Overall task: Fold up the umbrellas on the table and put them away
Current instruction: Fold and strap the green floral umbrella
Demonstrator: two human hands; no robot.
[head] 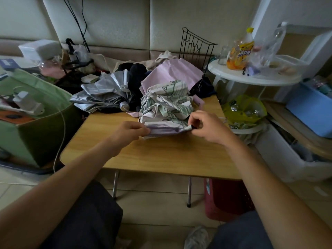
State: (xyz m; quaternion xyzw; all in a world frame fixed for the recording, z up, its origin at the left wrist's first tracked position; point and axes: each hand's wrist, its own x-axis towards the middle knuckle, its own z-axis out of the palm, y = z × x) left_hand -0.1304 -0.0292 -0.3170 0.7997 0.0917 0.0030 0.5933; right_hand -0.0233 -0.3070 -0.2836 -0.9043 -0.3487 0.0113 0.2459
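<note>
The job looks to be at an early stage: nothing on the tabletop [161,155] reads as a finished, strapped umbrella, and none appears to have been put away yet. The one in hand is the leaf-print umbrella [166,103], a cream canopy with green line drawing, lying collapsed but loose near the middle of the tabletop, its cloth bunched in crumpled folds. The left hand [130,131] pinches the near edge of that canopy at its 8 o'clock side, thumb and fingers closed narrow on a flat, lilac-lined fold; the right hand [206,125] holds the same fold at its 4 o'clock end, fingertips curled tight round the corner where a small dark tip shows. Between them the edge is drawn out straight, so the step in hand seems to be smoothing and pleating the panels before rolling them round the shaft. Left to do on this one, as I judge it: finish the pleats, wrap, fasten the strap. Behind it, at 12 o'clock, the pink umbrella [172,72] lies spread and unfolded, partly under the leaf-print one. At 10 o'clock the silver umbrella [100,92] sprawls in loose folds at the tabletop's far left corner, and a black umbrella [136,78] sits heaped between the silver and the pink. Those three look untouched, so most of the folding and all of the stowing remain.
</note>
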